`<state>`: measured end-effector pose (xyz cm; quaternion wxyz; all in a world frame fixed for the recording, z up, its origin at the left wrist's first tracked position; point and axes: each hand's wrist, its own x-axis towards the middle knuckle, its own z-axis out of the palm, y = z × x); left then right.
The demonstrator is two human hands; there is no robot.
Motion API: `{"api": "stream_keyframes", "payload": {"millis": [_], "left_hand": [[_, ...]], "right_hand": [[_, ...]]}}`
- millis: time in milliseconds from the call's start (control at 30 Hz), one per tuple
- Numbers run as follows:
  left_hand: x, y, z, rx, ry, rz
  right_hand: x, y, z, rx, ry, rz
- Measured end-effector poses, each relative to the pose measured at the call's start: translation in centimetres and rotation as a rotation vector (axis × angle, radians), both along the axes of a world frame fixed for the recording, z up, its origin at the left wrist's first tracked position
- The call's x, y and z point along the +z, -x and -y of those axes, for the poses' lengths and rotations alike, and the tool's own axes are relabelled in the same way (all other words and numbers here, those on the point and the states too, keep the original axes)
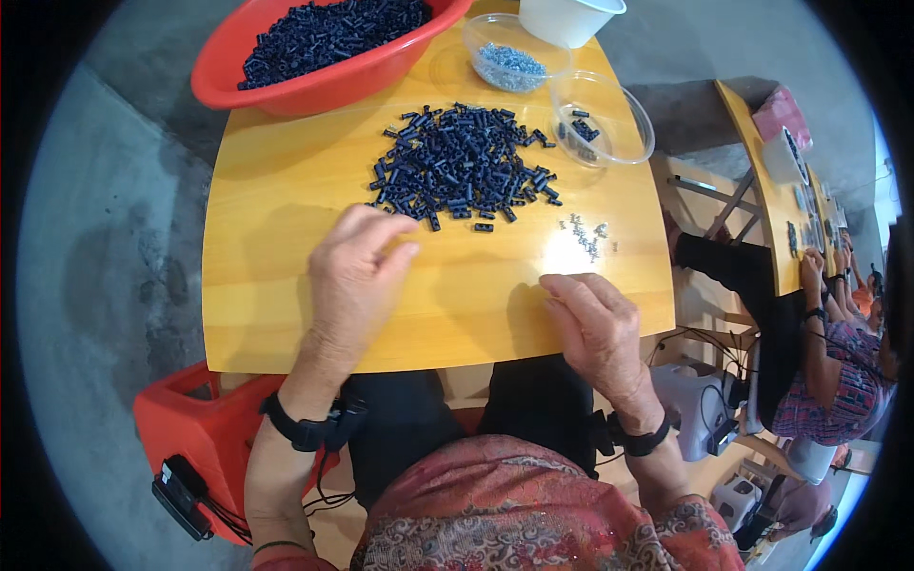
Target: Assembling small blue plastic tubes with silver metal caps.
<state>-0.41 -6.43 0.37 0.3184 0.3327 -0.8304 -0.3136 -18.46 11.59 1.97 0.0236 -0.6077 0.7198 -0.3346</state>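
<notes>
A heap of small black plastic tube-like pieces (462, 162) lies in the middle of the yellow wooden table. My left hand (350, 271) is at the heap's near left edge, thumb and forefinger apart, with no piece visible between them. The other fingers are bent and partly hidden. Above the table's front edge, my right hand (602, 328) has its fingers curled in against the thumb. Whatever it may hold is too small or hidden to make out. Just beyond it lies a scatter of tiny silvery metal parts (588, 240).
A red basin (328, 95) full of black pieces stands at the back left. Behind the heap are a clear tub (512, 68) of silvery parts, another clear tub (624, 143) with a few black pieces, and a white container (569, 21). Other people work at a table (783, 243) on the right.
</notes>
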Motion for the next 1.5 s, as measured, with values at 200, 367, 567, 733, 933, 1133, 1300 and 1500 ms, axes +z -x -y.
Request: {"api": "stream_keyframes", "payload": {"millis": [200, 367, 567, 733, 933, 1133, 1300, 1500], "left_hand": [[-0.6, 4.6, -2.0, -0.154, 0.176, -0.103], [-1.3, 5.8, -2.2, -0.146, 0.159, -0.024], [-1.3, 5.7, -2.4, -0.144, 0.224, 0.045], [-1.6, 4.5, -3.3, -0.160, 0.031, -0.152], [-0.4, 2.5, -6.7, -0.161, -0.820, -0.268], [-0.7, 1.6, -7.0, -0.189, -0.937, -0.370], [-1.2, 1.4, -6.5, -0.216, -0.951, -0.421], [-0.9, 0.6, -5.9, -0.230, -1.169, -0.534]], "right_hand": [[-0.3, 0.0, 0.6, -0.015, -0.067, 0.050], [0.4, 0.6, 1.9, -0.022, -0.039, 0.101], [-0.1, 0.5, 0.8, -0.006, -0.076, 0.097], [0.4, 2.7, 0.6, -0.113, -0.048, 0.044], [0.7, 4.9, 3.2, -0.160, -0.059, -0.080], [-0.7, 5.4, 4.6, -0.145, -0.105, -0.182], [-1.1, 5.0, 5.2, -0.105, -0.135, -0.298], [-0.3, 3.4, 4.1, -0.057, -0.131, 0.230]]}}
